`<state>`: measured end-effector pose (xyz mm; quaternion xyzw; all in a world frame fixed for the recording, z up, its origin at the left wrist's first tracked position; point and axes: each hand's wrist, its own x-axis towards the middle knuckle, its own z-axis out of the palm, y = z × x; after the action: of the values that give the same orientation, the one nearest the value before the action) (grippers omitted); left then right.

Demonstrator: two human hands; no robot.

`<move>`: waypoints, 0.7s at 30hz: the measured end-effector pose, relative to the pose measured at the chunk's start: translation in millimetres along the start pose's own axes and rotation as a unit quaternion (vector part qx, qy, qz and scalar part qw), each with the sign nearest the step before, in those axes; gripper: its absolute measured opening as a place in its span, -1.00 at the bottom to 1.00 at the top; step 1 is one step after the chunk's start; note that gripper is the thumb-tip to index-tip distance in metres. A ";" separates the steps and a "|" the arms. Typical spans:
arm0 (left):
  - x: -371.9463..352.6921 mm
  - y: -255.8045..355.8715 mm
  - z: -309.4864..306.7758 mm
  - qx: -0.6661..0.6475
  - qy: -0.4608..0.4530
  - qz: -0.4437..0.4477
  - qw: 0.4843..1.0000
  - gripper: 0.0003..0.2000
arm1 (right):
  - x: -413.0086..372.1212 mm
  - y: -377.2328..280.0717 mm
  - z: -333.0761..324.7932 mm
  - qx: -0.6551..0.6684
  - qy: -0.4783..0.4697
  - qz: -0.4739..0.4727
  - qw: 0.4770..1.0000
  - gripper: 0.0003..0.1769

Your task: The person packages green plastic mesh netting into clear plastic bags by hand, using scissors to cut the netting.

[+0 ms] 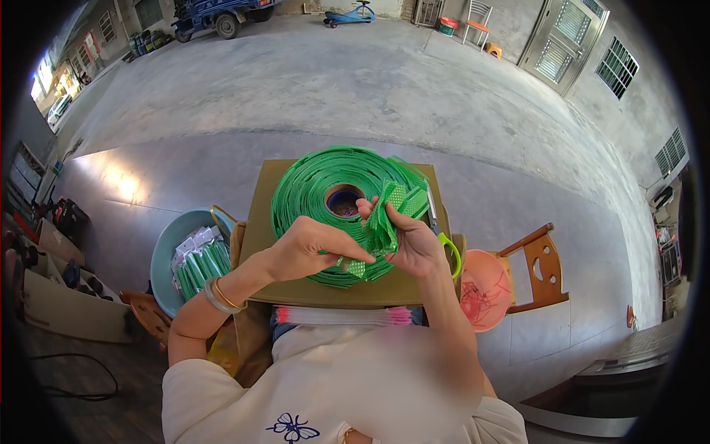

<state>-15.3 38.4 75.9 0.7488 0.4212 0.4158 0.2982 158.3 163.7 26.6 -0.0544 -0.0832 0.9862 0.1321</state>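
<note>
A large green roll of flat strip (303, 196) with a dark hollow core lies on a brown board (259, 244). Over its right side my right hand (416, 240) holds a folded bunch of green dotted strip (384, 226), thumb on top and fingers curled behind. My left hand (318, 244), with bangles on its wrist, pinches the loose lower end of the green strip with thumb and forefinger. Yellow-green scissor handles (452, 255) lie beside my right wrist. A bundle of clear strips with pink ends (344, 316) rests at my lap.
A blue basin (164, 255) with green and white packets stands at the left. At the right are a pink basin (484, 290) holding red pieces and a wooden chair (546, 270). Farther off are a blue vehicle (222, 15) and a ride-on toy (350, 15).
</note>
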 end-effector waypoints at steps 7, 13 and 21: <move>0.5 -16.1 14.4 -0.043 0.072 -0.006 0.996 -0.82 | -3.0 3.8 1.2 -0.049 -0.037 -0.001 0.998 -0.61; -0.5 -9.6 13.5 -0.066 0.078 -0.231 0.968 -0.87 | -6.7 16.8 25.9 -0.132 0.058 -0.109 0.983 -0.64; 2.1 -4.1 18.4 -0.115 0.099 -0.272 0.950 -0.89 | 6.2 41.0 15.7 -0.333 0.105 -0.339 0.873 -0.73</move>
<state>-0.1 40.4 64.7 0.5215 0.5861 0.4363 0.4406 140.1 124.0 34.2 -0.1667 -0.4061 0.7832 0.4403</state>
